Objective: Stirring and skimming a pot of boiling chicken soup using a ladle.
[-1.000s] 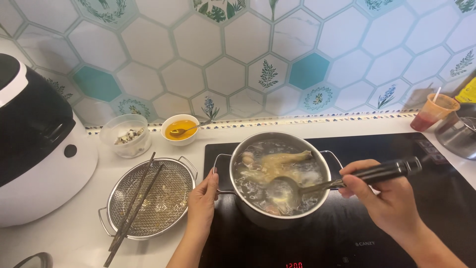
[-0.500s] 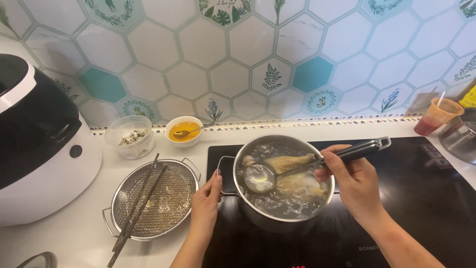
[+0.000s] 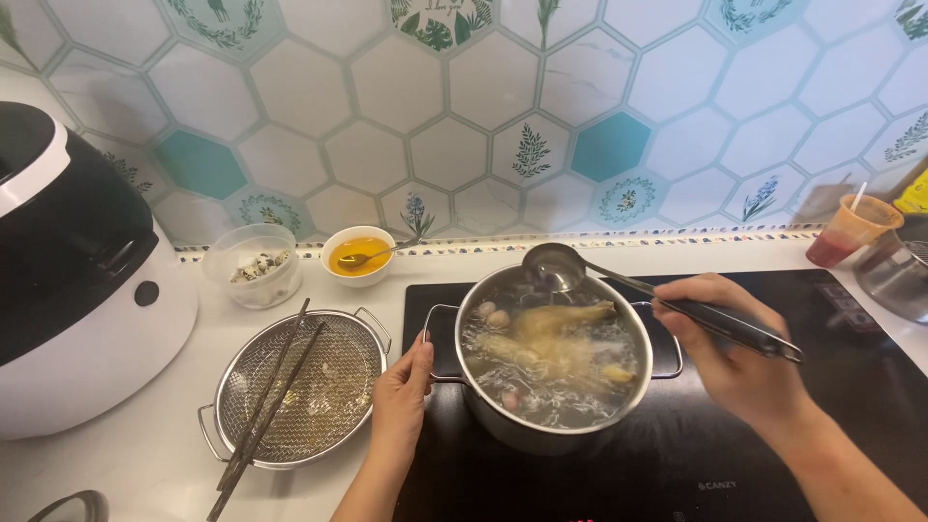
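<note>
At the far left of the bench (image 3: pixel 145 454) stands a black and white rice cooker (image 3: pixel 77 280), pushed back out of the working space. Beside it, near the tiled wall, sit a clear bowl (image 3: pixel 253 275) of small pale pieces and a white bowl (image 3: pixel 359 255) of orange sauce with a spoon resting in it, both close enough to reach from the stove. In front of them lies a wire mesh strainer (image 3: pixel 300 387) with a pair of dark chopsticks (image 3: pixel 266 406) laid across its rim, which keeps their tips off the bench.

The left hand (image 3: pixel 401 396) rests its fingers against the left handle of the steel pot (image 3: pixel 553 358), a light steadying touch rather than a full clenched grip, probably so the pot does not slide on the smooth black cooktop (image 3: pixel 773 464). The pot sits on the left part of that cooktop, filled with bubbling broth and a whole chicken (a few round pale pieces float around it).

The right hand (image 3: pixel 739 358) is closed around the dark handle of a ladle (image 3: pixel 556 263), whose bowl is lifted above the far rim of the pot, held roughly level so whatever it carries stays in. Its contents cannot be made out.

At the far right stand an orange cup (image 3: pixel 851 229) with a straw and the edge of a metal vessel (image 3: pixel 894 275).
</note>
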